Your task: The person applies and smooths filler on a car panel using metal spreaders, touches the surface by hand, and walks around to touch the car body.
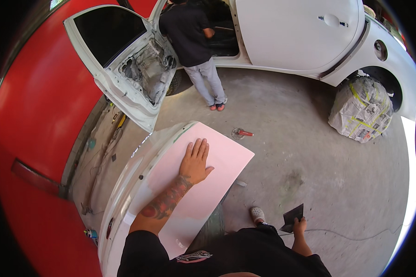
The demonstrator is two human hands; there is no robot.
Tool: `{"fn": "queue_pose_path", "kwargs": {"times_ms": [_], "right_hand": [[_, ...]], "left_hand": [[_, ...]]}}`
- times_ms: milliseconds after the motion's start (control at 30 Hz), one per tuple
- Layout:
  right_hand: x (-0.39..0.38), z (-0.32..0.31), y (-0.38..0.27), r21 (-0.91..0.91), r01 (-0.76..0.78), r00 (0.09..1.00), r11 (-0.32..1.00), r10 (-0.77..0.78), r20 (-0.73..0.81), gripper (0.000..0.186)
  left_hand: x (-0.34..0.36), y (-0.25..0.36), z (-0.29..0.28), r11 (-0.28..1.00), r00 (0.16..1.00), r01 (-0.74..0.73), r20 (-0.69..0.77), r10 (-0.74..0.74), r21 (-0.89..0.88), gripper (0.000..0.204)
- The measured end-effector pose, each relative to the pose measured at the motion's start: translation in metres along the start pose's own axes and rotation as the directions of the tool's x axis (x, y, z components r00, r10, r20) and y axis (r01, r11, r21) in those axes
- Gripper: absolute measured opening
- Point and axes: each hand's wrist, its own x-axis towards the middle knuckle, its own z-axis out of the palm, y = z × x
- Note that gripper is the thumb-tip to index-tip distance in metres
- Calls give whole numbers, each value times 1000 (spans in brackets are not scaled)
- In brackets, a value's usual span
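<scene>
My left hand (pixel 196 161) lies flat on a pink-primed car body panel (pixel 224 150), fingers stretched out and pointing away from me. Pale grey and white patches show along the panel's left side. Down at my right side, my right hand (pixel 300 225) is closed on a thin black sheet (pixel 292 215) that looks like sandpaper. The sheet hangs clear of the panel, above the concrete floor.
A co-worker (pixel 187 37) stands at a white car (pixel 291 37) by its open, stripped door (pixel 138 69). A paper-wrapped wheel (pixel 363 108) is at far right. A red-handled tool (pixel 245 133) and a cable (pixel 346 237) lie on the floor. Red bodywork (pixel 41 92) fills the left.
</scene>
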Motion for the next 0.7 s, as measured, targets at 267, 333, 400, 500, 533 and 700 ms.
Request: {"fn": "queue_pose_path", "kwargs": {"times_ms": [267, 333, 400, 500, 533, 700], "right_hand": [[8, -7, -10, -57, 16, 996, 998, -11, 89, 29], [9, -6, -2, -38, -20, 993, 999, 24, 117, 31], [7, -5, 3, -41, -16, 992, 999, 21, 125, 32], [6, -6, 7, -61, -16, 990, 998, 24, 136, 34], [6, -8, 9, -76, -20, 989, 997, 30, 143, 35], [-2, -26, -6, 22, -49, 981, 999, 44, 186, 36]], "left_hand": [[-40, 9, -5, 1000, 999, -17, 50, 17, 2, 84], [-52, 12, -6, 1000, 998, -24, 54, 24, -3, 84], [-57, 10, -6, 1000, 998, -24, 64, 25, -3, 84], [-52, 8, -8, 1000, 999, -29, 38, 30, -6, 84], [-46, 7, -9, 999, 998, -38, 46, 37, 15, 85], [-10, -7, 0, 999, 999, -22, 29, 21, 44, 86]]}}
